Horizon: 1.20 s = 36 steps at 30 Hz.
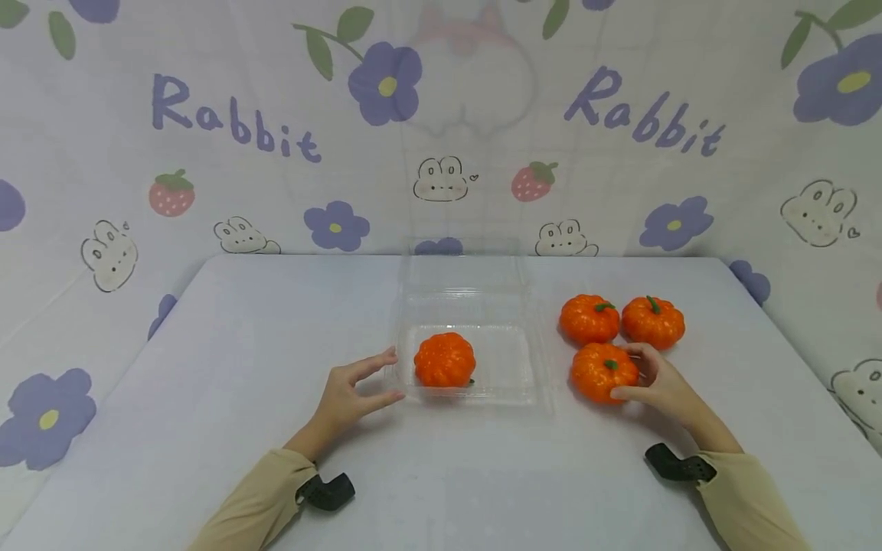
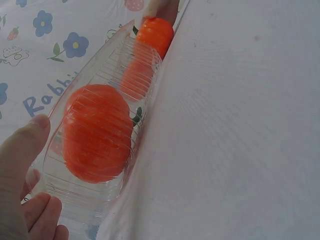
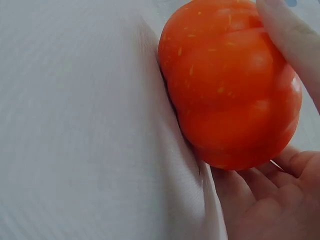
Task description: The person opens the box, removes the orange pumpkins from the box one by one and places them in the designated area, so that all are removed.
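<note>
A clear plastic clamshell box [image 1: 506, 360] lies with its lid raised at the back, and one orange toy pumpkin [image 1: 444, 360] rests on its side in the box's left half. My left hand [image 1: 351, 390] is at the box's left edge, thumb and fingers spread apart; in the left wrist view a digit [image 2: 30, 135] touches the rim. To the right of the box, my right hand [image 1: 658, 383] holds a second pumpkin [image 1: 602, 373] from its right side, thumb in front and fingers behind. The right wrist view shows this pumpkin [image 3: 230, 90] close to the cloth.
Two more pumpkins, one at left [image 1: 589, 319] and one at right [image 1: 653, 321], sit just behind the held one. A white cloth covers the table [image 1: 276, 321]. A printed curtain [image 1: 276, 199] hangs behind its far edge. Each sleeve carries a black wrist mount.
</note>
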### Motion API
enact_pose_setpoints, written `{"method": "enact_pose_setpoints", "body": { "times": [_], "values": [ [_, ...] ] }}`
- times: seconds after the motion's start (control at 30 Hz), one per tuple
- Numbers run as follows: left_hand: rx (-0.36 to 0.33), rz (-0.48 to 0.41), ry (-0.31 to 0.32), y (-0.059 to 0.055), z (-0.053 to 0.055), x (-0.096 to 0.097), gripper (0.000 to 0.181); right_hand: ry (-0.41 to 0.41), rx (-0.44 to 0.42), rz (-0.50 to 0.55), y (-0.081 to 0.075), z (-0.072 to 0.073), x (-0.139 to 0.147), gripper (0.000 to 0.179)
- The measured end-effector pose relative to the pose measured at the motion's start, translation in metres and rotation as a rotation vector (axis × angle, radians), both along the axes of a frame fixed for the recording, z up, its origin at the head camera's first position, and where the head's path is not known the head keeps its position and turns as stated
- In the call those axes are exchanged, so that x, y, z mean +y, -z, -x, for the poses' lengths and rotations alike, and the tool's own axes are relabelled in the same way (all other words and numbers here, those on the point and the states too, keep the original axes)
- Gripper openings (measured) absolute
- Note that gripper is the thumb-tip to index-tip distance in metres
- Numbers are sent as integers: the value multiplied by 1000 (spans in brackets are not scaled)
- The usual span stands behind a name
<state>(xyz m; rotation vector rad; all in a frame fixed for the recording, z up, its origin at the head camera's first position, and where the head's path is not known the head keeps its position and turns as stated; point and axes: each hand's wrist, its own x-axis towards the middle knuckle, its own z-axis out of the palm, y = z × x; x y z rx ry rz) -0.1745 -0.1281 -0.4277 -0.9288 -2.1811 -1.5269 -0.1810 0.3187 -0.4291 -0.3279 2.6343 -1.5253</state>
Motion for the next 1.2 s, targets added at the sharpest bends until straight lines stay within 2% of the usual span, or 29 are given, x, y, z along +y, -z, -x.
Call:
{"method": "enact_pose_setpoints", "body": {
  "times": [0.3,0.57,0.63,0.83,1.0,1.2],
  "values": [
    [-4,1,-1,0,0,-1,43,-39,-12,24,-1,1,3,66],
    [-31,2,3,0,-1,-2,44,-158,77,280,-4,2,14,49],
    [-39,3,2,0,-1,-2,43,-177,98,319,-8,1,15,47],
    [-46,-5,5,2,0,-1,43,-183,194,348,-24,-2,12,50],
    [-46,4,3,1,-1,-2,44,-190,265,404,-36,-5,0,54],
    [-50,3,-2,-1,-1,-4,43,-282,316,472,-60,5,-27,55]
  ]
}}
